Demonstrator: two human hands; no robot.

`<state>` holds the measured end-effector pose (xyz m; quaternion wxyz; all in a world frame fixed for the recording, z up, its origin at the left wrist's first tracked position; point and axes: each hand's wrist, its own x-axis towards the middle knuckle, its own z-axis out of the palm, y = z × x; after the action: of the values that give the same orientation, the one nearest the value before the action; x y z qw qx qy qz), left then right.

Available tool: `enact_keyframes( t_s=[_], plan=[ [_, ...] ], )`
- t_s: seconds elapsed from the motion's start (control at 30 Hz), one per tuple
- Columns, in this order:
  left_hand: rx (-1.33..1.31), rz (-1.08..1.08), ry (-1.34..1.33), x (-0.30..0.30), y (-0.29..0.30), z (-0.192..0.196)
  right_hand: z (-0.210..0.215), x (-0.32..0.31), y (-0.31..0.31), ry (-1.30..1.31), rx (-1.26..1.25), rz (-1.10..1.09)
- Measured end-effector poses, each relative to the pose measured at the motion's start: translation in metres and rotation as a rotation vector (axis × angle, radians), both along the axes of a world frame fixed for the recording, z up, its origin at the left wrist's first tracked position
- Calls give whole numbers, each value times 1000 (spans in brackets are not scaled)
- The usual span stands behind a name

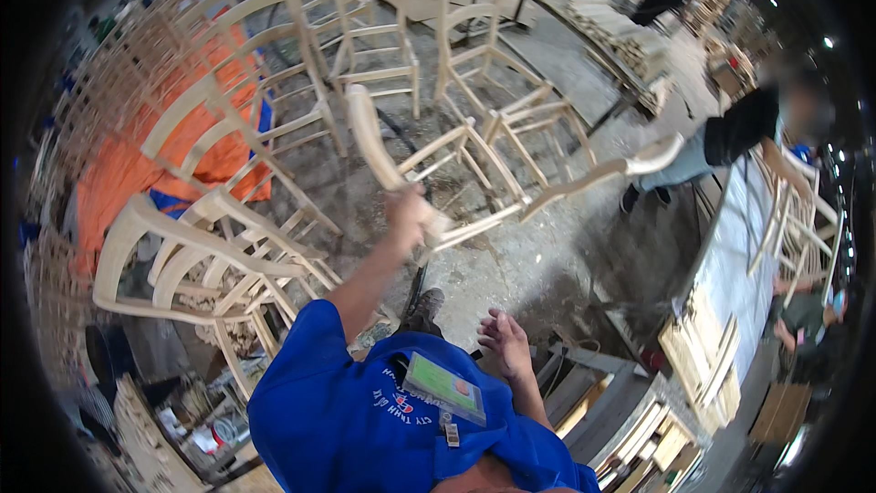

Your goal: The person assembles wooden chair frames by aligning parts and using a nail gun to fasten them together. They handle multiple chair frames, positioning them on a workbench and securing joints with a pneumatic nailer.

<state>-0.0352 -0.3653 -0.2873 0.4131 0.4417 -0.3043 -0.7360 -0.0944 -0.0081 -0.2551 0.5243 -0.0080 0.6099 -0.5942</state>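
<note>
My left hand (409, 215) reaches forward and is closed around the curved top rail of a bare wooden chair frame (370, 137). The chair is tilted, with its seat rails and legs pointing away from me. Close beyond it, to the right, another unfinished chair (630, 167) leans with its back rail toward the right; I cannot tell whether the two touch. My right hand (506, 342) hangs in front of my body, empty, its fingers loosely bent and apart.
Unfinished chairs (205, 256) crowd the left, and several more (374, 23) stand ahead. Orange sheeting (137, 178) lies at the far left. A person (744, 128) handles a chair at the long table (735, 237) on the right. Wood pieces (703, 356) lie near my right.
</note>
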Motion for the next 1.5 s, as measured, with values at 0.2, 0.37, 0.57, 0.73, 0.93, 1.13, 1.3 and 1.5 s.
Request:
enact_keyframes(
  t_s=[0.2, 0.37, 0.57, 0.73, 0.93, 1.13, 1.3, 1.5],
  plan=[
    [273, -740, 44, -65, 123, 98, 38, -48, -100, -419, -305, -284],
    [166, -969, 396, -68, 160, 74, 49, -115, -118, -305, -300, -401],
    [113, -1453, 101, -23, 124, 109, 17, -157, -69, -242, -201, -628],
    [-222, -823, -105, 6, 70, 133, -4, -124, -68, -150, -112, -751],
    [-539, -637, -322, -10, 29, 91, -31, -171, 43, -217, -165, -629],
    [-705, -882, -719, -17, 43, 25, -11, -177, 155, -96, -49, -536],
    [-884, -1078, -1074, -47, 34, -16, -37, -123, 245, -66, 62, -574],
    [-1067, -1085, -1403, -65, -17, -78, -65, -71, 264, 372, 430, -714]
  ],
)
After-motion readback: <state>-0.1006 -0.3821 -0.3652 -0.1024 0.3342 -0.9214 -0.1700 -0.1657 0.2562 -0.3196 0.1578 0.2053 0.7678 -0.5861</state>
